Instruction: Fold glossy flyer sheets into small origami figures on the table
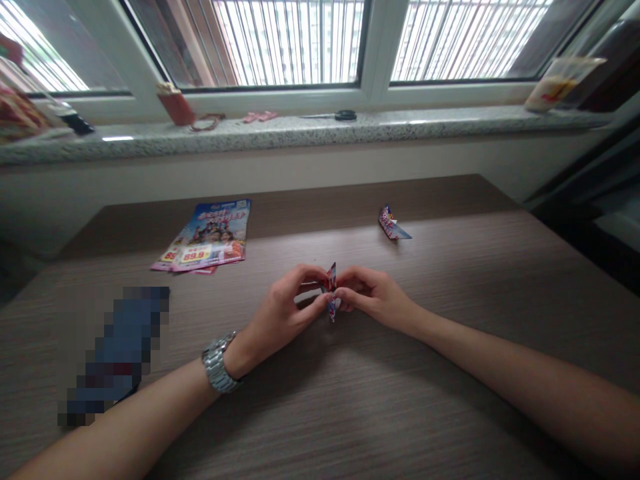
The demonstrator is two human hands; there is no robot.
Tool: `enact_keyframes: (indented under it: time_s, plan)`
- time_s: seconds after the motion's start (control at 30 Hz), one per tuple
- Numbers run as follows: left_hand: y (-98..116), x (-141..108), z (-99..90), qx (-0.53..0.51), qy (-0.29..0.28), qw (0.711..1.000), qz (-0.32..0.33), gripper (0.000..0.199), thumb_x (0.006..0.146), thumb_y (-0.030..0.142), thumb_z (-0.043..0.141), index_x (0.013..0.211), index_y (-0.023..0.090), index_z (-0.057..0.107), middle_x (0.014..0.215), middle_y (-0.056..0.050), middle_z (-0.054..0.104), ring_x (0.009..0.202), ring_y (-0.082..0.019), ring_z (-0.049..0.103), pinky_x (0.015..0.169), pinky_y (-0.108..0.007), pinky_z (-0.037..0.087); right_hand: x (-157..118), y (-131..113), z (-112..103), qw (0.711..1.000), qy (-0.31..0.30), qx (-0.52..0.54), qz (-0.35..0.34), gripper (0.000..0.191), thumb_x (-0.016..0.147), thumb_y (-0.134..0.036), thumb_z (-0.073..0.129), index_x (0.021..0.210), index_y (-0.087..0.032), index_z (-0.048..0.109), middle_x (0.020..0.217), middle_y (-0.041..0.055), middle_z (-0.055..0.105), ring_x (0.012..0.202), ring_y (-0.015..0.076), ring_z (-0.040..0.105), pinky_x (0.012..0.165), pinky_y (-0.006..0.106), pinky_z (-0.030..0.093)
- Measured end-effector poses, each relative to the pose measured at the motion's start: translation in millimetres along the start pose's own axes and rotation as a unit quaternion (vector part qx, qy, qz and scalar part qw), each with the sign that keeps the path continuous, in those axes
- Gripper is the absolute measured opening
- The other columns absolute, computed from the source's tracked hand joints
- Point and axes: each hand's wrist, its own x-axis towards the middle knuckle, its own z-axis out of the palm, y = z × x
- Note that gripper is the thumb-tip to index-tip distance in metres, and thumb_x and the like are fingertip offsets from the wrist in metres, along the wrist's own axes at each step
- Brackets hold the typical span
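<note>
Matt, wood-grained table [300,413]

I count two hands of mine, a left hand [293,300] and a right hand [377,295], and one wristwatch [219,362]; two folded papers, one held paper [332,312] and one loose paper [391,227]; at least two printed leaflets [215,233], their overlap hiding the exact number; one pixelated dark blue object [123,347]; one table [300,413]; and, on one windowsill [390,127], one pair of scissors [345,115], one red container [176,108] and one clear cup [553,90]
</note>
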Motion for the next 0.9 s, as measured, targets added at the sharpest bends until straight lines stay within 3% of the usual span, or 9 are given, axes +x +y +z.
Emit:
enact_keyframes:
  time_s: [0.63, 0.9]
  plan:
    - [-5.3, -4.3, 4.8, -0.032, -0.010, 0.999, -0.020, 0.033, 0.093, 0.028, 0.074, 0.119, 0.022, 0.055, 0.121, -0.007, 0.065, 0.115, -0.022, 0.070, 0.106, -0.040, 0.059, 0.8, -1.5, 0.9, 0.999, -0.003, -0.039, -0.002, 0.032, 0.089, -0.042, 0.075, 0.109, -0.021, 0.062, 0.098, 0.0028, 0.073, 0.074, 0.0154, 0.075, 0.066, 0.027, 0.062]
    - [-5.7, -2.7, 6.0, -0.073, -0.005, 0.997, -0.032, 0.041, 0.091, 0.028, 0.076, 0.123, 0.023, 0.051, 0.122, -0.007, 0.066, 0.120, -0.023, 0.068, 0.106, -0.041, 0.059, 1.2, -2.1, 0.6, 0.999, 0.003, -0.052, -0.001, 0.031, 0.089, -0.040, 0.075, 0.111, -0.021, 0.064, 0.094, 0.0019, 0.075, 0.070, 0.0143, 0.074, 0.064, 0.026, 0.060]
